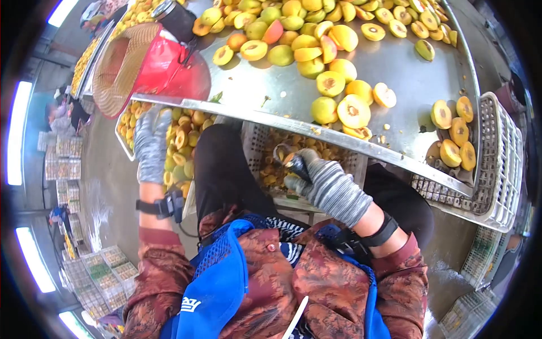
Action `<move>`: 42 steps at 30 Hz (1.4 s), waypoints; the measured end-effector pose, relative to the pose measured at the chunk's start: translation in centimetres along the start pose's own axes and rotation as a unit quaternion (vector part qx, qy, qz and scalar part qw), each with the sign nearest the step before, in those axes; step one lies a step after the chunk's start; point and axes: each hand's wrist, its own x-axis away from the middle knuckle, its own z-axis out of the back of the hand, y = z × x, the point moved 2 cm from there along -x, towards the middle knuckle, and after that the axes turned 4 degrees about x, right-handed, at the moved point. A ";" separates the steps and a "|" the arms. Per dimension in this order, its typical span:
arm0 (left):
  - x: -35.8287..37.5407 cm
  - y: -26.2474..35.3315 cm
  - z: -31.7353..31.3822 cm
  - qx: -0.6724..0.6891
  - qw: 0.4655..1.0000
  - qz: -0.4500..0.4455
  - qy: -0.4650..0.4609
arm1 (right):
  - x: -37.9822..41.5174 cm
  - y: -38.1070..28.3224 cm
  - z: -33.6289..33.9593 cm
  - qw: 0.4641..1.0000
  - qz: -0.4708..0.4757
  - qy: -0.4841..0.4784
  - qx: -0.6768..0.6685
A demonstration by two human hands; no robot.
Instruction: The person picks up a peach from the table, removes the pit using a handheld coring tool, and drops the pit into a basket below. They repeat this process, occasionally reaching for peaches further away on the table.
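My left hand [151, 144], in a grey knit glove, reaches over the left side of a crate of halved yellow peaches [183, 138] below the metal table. Its fingers are stretched out, and no fruit shows in them. In my right hand [330, 186], also gloved, is a black-handled pitting tool [298, 168] with a curved metal loop at its end. The tool is above a white crate [254, 144] with brown pits and scraps, between my knees. On the table, several peach halves [354, 111] lie near the front edge, some cut side up with the pit showing.
The metal table [254, 90] carries a large heap of peaches [316, 28] at the back. A straw hat [121, 70] with red cloth and a dark flask [174, 20] are at its left. A white plastic basket [502, 164] stands by the right corner. Stacked crates [101, 277] are on the floor.
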 end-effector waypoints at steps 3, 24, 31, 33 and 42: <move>-2.4 3.5 0.3 0.268 0.941 0.197 0.052 | 0.1 0.1 0.0 0.999 0.001 -0.037 0.006; -12.0 19.8 -11.0 0.560 0.799 -0.003 -0.217 | 0.8 0.9 2.6 0.986 0.058 0.100 -0.117; -6.6 19.6 -5.6 0.852 0.427 0.216 -0.213 | -0.7 1.4 1.0 0.940 0.034 0.194 -0.277; -5.6 20.2 -4.4 0.852 0.431 0.223 -0.196 | -0.6 0.4 1.6 0.958 0.017 0.205 -0.202; -3.4 20.3 -4.1 0.886 0.365 0.252 -0.130 | -1.1 0.2 0.7 0.972 0.015 0.208 -0.111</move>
